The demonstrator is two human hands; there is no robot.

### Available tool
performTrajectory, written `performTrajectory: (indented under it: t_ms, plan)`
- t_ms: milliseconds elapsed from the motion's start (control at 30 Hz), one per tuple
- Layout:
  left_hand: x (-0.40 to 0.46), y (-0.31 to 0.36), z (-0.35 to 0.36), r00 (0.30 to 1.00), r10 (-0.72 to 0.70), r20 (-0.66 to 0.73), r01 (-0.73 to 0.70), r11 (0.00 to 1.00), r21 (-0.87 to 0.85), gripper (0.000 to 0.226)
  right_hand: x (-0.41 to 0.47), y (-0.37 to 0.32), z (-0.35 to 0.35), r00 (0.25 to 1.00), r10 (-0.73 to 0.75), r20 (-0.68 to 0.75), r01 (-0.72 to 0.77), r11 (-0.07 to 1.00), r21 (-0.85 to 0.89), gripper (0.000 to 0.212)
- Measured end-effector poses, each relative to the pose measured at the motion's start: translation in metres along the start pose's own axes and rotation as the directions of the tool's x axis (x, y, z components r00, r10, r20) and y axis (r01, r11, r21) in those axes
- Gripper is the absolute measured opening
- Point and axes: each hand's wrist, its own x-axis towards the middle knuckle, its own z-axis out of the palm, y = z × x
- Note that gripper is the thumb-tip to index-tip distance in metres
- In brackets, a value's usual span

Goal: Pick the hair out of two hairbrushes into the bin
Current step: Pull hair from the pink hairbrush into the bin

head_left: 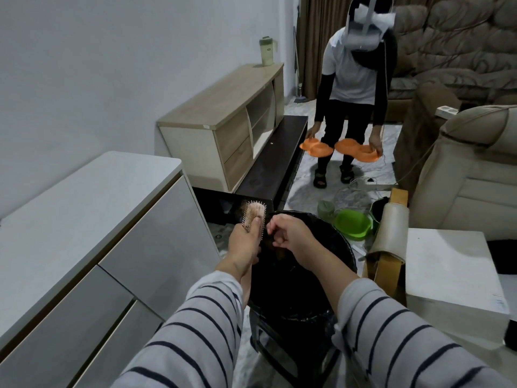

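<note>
My left hand (244,240) grips a pink hairbrush (254,214) upright, bristles facing me, at the left rim of the black bin (321,303). Brownish hair clings to the brush head. My right hand (288,233) hovers over the bin just right of the brush, fingertips pinched on a dark tuft of hair (269,233). The bin is lined with a black bag and stands on a dark stool. A second hairbrush is not in sight.
A white cabinet (84,219) stands left, a white table (453,270) right. A person (352,88) holding orange trays (341,148) stands ahead on the floor. A green bowl (352,223), cables and a beige armchair (470,175) lie beyond the bin.
</note>
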Motion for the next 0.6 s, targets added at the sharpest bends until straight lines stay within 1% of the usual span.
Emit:
performTrajectory:
  t_ms: [33,67,133,267,300,367,400,433,500,533,600]
  plan:
    - [0.002,-0.002,0.001,1.000,0.019,-0.013,-0.019,1.000,0.020,0.064,0.002,0.003,0.001,0.999,-0.039,-0.022,0.036,0.993,-0.109,0.034]
    - [0.004,-0.003,0.003,0.999,0.035,-0.029,-0.034,0.998,0.044,0.074,0.002,0.005,0.002,0.996,-0.078,-0.040,0.069,0.981,-0.179,0.035]
    - [0.009,-0.012,0.004,0.997,0.067,-0.042,-0.064,0.995,0.078,0.085,0.004,0.012,0.003,0.989,-0.128,-0.070,0.107,0.962,-0.250,0.037]
    - [0.005,-0.015,0.005,0.992,0.118,-0.038,-0.113,0.986,0.123,0.078,0.002,0.020,0.004,0.978,-0.187,-0.096,0.133,0.904,-0.406,0.041]
    - [0.006,-0.017,0.004,0.992,0.110,-0.055,-0.104,0.989,0.107,0.078,0.001,0.021,0.001,0.977,-0.194,-0.090,0.127,0.866,-0.484,0.041]
    - [0.009,-0.014,-0.002,0.992,0.056,-0.114,-0.052,0.998,0.045,0.079,-0.004,0.029,-0.010,0.989,-0.139,-0.046,0.070,0.726,-0.685,0.041]
    - [0.010,-0.010,-0.006,0.990,0.039,-0.133,-0.036,0.999,0.023,0.075,-0.008,0.036,-0.020,0.996,-0.076,-0.041,0.019,0.655,-0.755,0.040]
    - [0.009,-0.005,-0.011,0.989,0.037,-0.141,-0.034,0.999,0.023,0.065,-0.012,0.045,-0.031,0.998,-0.007,-0.059,-0.042,0.617,-0.786,0.039]
    - [0.006,0.007,-0.017,0.988,0.065,-0.143,-0.059,0.997,0.046,0.043,-0.018,0.056,-0.049,0.988,0.088,-0.125,-0.153,0.587,-0.795,0.032]
    - [0.006,0.008,-0.018,0.987,0.075,-0.139,-0.069,0.996,0.053,0.037,-0.020,0.057,-0.053,0.983,0.106,-0.148,-0.182,0.557,-0.810,0.030]
    - [0.004,0.009,-0.016,0.991,0.077,-0.106,-0.072,0.996,0.050,0.033,-0.019,0.052,-0.054,0.981,0.086,-0.173,-0.193,0.474,-0.859,0.032]
